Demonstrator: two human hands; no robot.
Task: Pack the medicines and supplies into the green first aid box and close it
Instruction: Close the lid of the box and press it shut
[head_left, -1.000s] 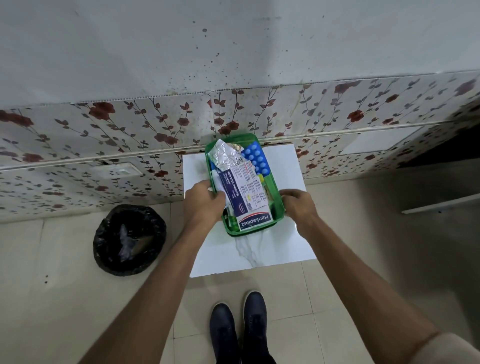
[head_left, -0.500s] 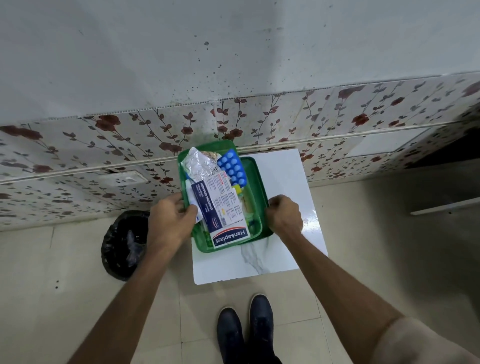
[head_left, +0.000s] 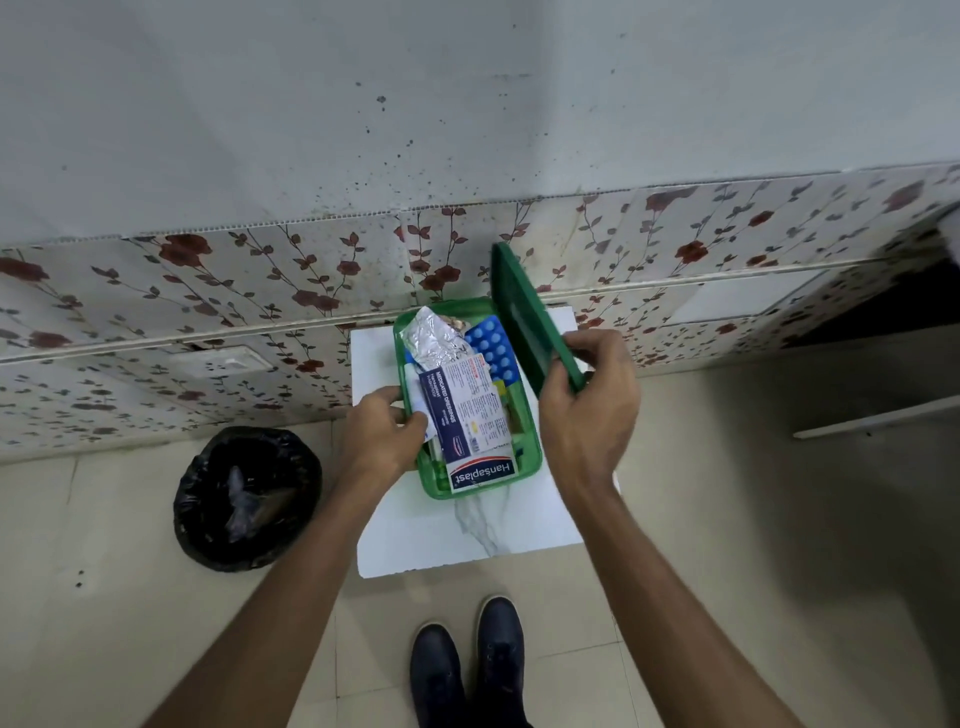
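Note:
The green first aid box (head_left: 524, 475) lies open on a small white table (head_left: 457, 535). Inside it are a Hansaplast dressing pack (head_left: 470, 421), a crumpled foil strip (head_left: 434, 338), a blue blister pack (head_left: 493, 351) and other small items half hidden below. My right hand (head_left: 589, 405) grips the green lid (head_left: 524, 312), which stands tilted on edge over the box's right side. My left hand (head_left: 382, 434) holds the box's left rim, thumb against a white item inside.
A black-lined waste bin (head_left: 247, 496) stands on the tiled floor left of the table. A flowered tiled wall (head_left: 260, 291) runs directly behind it. My dark shoes (head_left: 467, 665) are below the table's front edge. A white ledge (head_left: 878, 415) sticks out at right.
My right hand left the box's right rim and now holds the green lid raised on edge beside the box. The left hand stays on the left rim. The camera view shifted.

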